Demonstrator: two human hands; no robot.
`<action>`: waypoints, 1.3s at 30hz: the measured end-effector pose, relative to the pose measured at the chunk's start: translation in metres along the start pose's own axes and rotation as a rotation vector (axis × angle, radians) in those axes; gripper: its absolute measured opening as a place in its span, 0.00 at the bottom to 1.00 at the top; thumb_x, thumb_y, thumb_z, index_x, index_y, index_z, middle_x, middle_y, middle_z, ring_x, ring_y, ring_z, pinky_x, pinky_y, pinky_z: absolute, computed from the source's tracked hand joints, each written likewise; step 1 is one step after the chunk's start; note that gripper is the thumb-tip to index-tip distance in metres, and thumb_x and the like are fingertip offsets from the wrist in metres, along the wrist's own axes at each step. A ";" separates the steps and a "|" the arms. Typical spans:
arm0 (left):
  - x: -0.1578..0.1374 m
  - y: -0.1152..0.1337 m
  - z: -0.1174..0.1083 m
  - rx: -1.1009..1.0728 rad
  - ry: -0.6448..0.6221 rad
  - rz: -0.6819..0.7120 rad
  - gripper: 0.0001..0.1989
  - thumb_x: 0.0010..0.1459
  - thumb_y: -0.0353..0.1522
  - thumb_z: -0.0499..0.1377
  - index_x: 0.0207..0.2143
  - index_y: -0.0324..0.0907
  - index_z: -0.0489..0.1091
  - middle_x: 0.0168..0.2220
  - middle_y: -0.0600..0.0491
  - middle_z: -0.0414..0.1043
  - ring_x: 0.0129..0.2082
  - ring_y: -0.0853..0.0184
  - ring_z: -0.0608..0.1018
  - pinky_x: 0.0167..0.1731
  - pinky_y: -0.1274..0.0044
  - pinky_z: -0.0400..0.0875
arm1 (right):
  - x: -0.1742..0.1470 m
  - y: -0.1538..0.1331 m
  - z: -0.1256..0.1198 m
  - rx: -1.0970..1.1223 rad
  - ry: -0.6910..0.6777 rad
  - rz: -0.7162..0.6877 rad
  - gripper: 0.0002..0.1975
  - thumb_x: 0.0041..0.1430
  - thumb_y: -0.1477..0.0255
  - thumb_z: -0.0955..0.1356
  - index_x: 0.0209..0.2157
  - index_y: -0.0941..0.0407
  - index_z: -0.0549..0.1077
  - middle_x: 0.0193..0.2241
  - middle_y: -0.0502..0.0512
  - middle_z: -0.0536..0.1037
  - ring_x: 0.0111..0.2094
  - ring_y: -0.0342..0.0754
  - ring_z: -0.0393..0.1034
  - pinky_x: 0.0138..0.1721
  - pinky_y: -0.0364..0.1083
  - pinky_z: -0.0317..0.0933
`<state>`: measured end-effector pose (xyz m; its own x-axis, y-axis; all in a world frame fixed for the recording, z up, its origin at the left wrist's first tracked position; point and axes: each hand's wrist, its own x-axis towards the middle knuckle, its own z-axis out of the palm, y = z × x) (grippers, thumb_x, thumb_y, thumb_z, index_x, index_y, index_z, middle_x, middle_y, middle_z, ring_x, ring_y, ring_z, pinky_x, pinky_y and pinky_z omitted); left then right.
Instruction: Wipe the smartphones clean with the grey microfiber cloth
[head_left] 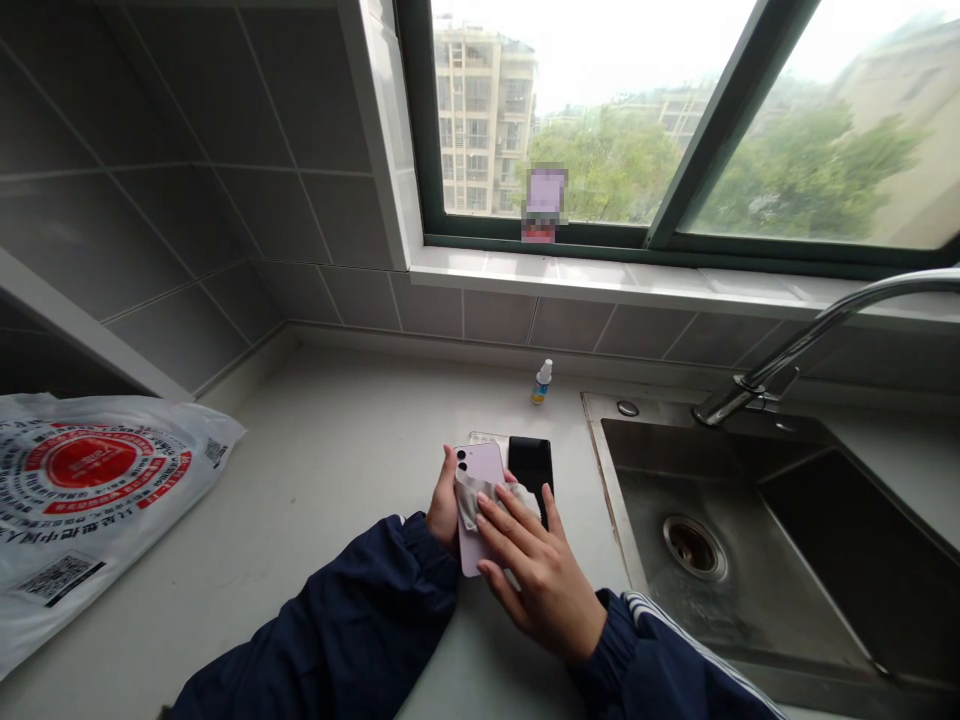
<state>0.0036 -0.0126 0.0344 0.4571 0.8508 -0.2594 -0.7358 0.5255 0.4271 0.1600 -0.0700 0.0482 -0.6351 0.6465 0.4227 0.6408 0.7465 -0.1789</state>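
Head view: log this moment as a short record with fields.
left hand: left hand grips the lilac phone by its left edge, back side up
right hand: right hand presses a grey cloth flat on the phone
beside phone: black phone lying on the counter, to the right
behind: small spray bottle upright near the wall
right side: steel sink with faucet over it
left side: printed plastic bag on the counter

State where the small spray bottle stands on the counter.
In the head view the spray bottle stands upright at the back of the counter, just left of the sink, beyond the black phone.
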 end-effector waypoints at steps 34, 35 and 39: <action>0.001 0.001 0.005 0.067 0.076 0.063 0.44 0.55 0.62 0.45 0.41 0.29 0.75 0.27 0.39 0.77 0.31 0.55 0.80 0.36 0.68 0.73 | -0.002 -0.005 0.010 -0.021 -0.097 0.064 0.32 0.66 0.68 0.63 0.68 0.57 0.51 0.69 0.62 0.47 0.69 0.63 0.40 0.63 0.72 0.37; 0.001 0.001 0.005 0.064 0.073 0.059 0.44 0.55 0.62 0.45 0.40 0.30 0.75 0.27 0.39 0.77 0.31 0.55 0.80 0.36 0.68 0.73 | -0.002 -0.005 0.009 -0.013 -0.086 0.057 0.31 0.66 0.68 0.64 0.68 0.56 0.52 0.69 0.62 0.48 0.69 0.63 0.41 0.63 0.72 0.38; 0.001 0.003 0.002 0.031 0.029 0.058 0.44 0.54 0.63 0.44 0.41 0.31 0.75 0.28 0.39 0.77 0.29 0.56 0.80 0.35 0.68 0.73 | -0.003 -0.007 0.007 0.007 -0.078 0.016 0.30 0.64 0.69 0.65 0.66 0.55 0.56 0.68 0.61 0.49 0.69 0.64 0.40 0.63 0.73 0.39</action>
<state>0.0029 -0.0099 0.0376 0.3994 0.8796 -0.2585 -0.7445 0.4757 0.4684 0.1546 -0.0761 0.0421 -0.6563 0.6687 0.3493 0.6484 0.7367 -0.1920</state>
